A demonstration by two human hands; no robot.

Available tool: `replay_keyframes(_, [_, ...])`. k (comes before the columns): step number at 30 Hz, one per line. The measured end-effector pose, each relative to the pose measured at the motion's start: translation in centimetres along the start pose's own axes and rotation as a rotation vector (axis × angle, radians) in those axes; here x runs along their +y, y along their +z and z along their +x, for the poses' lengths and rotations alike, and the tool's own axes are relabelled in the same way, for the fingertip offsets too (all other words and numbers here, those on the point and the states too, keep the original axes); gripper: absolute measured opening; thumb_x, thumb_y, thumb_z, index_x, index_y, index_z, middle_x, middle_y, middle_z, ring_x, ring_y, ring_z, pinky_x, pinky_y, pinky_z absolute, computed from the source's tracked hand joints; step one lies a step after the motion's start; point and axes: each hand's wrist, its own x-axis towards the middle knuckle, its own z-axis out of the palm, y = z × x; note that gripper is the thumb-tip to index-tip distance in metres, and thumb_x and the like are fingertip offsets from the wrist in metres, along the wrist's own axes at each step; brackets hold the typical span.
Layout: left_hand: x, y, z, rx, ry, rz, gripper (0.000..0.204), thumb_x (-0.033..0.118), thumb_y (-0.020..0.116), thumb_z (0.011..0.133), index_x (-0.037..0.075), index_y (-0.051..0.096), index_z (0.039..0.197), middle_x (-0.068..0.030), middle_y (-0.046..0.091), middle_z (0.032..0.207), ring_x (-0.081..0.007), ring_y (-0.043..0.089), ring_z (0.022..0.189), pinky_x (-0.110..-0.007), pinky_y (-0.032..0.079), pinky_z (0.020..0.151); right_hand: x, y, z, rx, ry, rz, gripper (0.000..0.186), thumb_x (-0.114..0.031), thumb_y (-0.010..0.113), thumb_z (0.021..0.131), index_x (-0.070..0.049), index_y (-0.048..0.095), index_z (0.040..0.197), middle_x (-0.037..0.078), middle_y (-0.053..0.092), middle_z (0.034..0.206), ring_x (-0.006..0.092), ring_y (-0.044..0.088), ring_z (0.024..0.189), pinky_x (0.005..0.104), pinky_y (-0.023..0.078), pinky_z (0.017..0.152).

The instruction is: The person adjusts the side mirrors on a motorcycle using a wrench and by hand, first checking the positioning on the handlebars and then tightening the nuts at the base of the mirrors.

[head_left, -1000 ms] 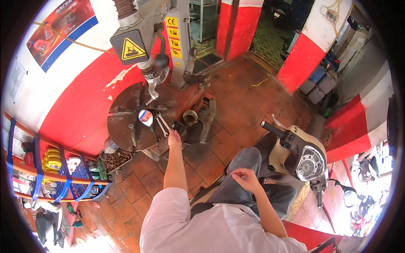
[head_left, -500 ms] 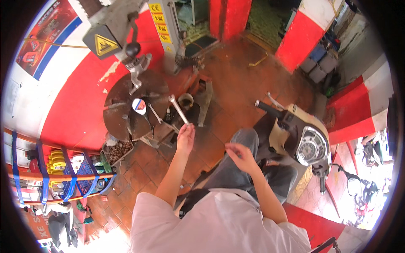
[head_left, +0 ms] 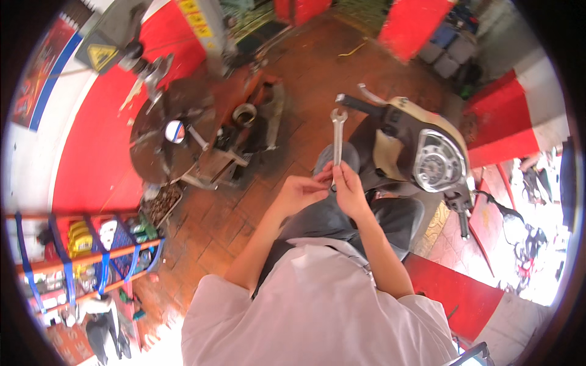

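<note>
A long silver wrench [head_left: 337,141] stands upright in front of me, open jaw at the top. Both hands meet at its lower end over my grey-trousered knee: my left hand [head_left: 301,191] pinches it from the left, and my right hand [head_left: 350,188] grips it from the right. Just right of the wrench is a cream scooter [head_left: 421,155] with its round speedometer and black handlebar grip. To the left stands a tyre-changing machine with a round dark turntable [head_left: 168,137].
A metal ring [head_left: 244,113] and dark machine parts lie on the brown tiled floor. A tray of small metal parts [head_left: 160,204] sits by the turntable. Shelves with bottles and blue crates [head_left: 91,250] stand at lower left. Red and white walls surround the floor.
My left hand left the turntable carrying the wrench and swung it right to my knee. My right hand rose from my lap and joined it on the wrench.
</note>
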Motion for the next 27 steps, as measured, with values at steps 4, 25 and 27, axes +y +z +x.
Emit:
replay_keyframes(4, [2.4,3.9,2.4,-0.208,0.122,0.292,0.010,0.002,0.076,0.084,-0.003,0.073,0.092,-0.0072,0.073,0.088,-0.0138,0.069,0.083,-0.028,0.056,0.075,-2.1,-5.9,-3.5,0.102,-0.068,-0.080,0.025,-0.019,0.038,0.109,-0.003,0.056,0.118,-0.002,0.055,0.074,0.0058,0.050,0.067,0.0219,0.043,0.063])
replay_keyframes(25, [4.8,46.2,28.1,-1.037,0.394,0.624,0.025,0.016,0.066,0.095,0.001,0.071,0.115,-0.0092,0.074,0.099,-0.0129,0.069,0.092,-0.029,0.053,0.082,-4.0,-28.5,-23.4,1.400,-0.019,-0.660,0.027,-0.026,0.069,0.088,-0.005,0.074,0.105,0.019,0.067,0.072,0.0328,0.067,0.064,0.0366,0.051,0.063])
replay_keyframes(27, [4.4,47.4,28.3,-1.031,0.357,0.761,0.026,0.015,0.068,0.094,0.000,0.071,0.115,-0.0077,0.075,0.098,-0.0118,0.069,0.092,-0.027,0.053,0.081,-4.6,-29.5,-23.6,1.379,0.003,-0.691,0.027,-0.025,0.069,0.088,-0.006,0.074,0.105,0.018,0.068,0.075,0.0348,0.067,0.067,0.0377,0.052,0.065])
